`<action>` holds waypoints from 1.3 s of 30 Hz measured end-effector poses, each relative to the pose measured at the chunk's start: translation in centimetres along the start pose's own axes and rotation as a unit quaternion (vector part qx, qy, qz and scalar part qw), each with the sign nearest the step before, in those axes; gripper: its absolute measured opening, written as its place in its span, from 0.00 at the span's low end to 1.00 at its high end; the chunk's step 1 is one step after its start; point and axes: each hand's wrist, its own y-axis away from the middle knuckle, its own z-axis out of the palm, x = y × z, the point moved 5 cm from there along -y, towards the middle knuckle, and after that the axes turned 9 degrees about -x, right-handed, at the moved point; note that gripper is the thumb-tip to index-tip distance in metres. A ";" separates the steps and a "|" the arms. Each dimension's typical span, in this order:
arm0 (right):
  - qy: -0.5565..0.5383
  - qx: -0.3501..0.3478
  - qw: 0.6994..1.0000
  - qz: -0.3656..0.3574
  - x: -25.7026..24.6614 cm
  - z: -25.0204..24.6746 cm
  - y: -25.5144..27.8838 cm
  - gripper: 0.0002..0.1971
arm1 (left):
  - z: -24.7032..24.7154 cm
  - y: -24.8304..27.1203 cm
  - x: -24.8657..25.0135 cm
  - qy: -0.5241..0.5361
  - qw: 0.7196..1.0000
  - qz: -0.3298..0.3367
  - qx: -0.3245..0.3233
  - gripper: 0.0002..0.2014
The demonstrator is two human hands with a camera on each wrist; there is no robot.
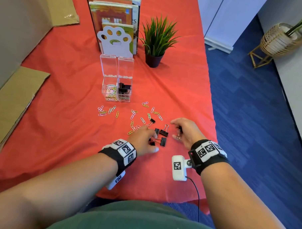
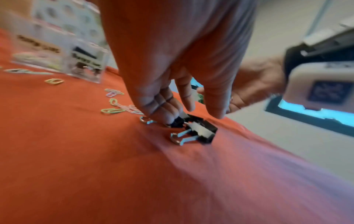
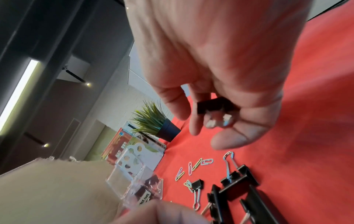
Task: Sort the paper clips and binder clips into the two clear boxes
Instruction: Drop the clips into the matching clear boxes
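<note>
Two clear boxes stand side by side with lids up: the left box (image 1: pixel 109 91) holds coloured paper clips, the right box (image 1: pixel 124 90) holds black binder clips. Loose paper clips (image 1: pixel 134 113) lie scattered in front of them. Several binder clips (image 1: pixel 163 133) lie nearer me. My left hand (image 1: pixel 153 142) is down among them, fingers (image 2: pixel 164 112) curled onto a small binder clip (image 2: pixel 177 122), thumb close beside a larger clip (image 2: pixel 201 131). My right hand (image 1: pixel 176 131) hovers just to the right and holds a black binder clip (image 3: pixel 216 105) in its curled fingers.
A potted plant (image 1: pixel 156 43) and a white paw-shaped bookend (image 1: pixel 115 41) with books stand behind the boxes. Cardboard (image 1: pixel 12 98) lies along the left. The red cloth's right edge (image 1: pixel 211 103) drops to blue floor close beside my right hand.
</note>
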 end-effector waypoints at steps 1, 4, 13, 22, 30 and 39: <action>0.075 0.013 0.997 0.000 0.2 -0.2 -0.2 0.07 | 0.5 0.1 0.2 -0.043 0.999 0.015 -0.007 0.23; 0.405 0.036 0.914 -0.016 0.4 0.2 -0.1 0.05 | 1.4 0.3 0.2 -0.113 0.992 0.051 0.002 0.23; 0.581 0.041 0.813 0.004 2.2 3.4 0.7 0.23 | -2.5 1.1 -1.7 0.219 0.971 -0.056 0.083 0.11; 0.530 0.026 0.847 -0.036 0.8 4.2 1.3 0.15 | -2.7 0.0 -1.7 0.048 0.997 -0.042 0.048 0.17; 0.488 0.028 0.872 -0.032 -2.2 2.1 0.1 0.12 | -1.4 -0.4 -1.0 -0.032 0.997 0.029 0.071 0.20; 0.331 0.013 0.935 -0.125 -6.8 4.8 -1.4 0.11 | -11.3 0.5 -3.4 0.241 0.946 -0.008 0.217 0.17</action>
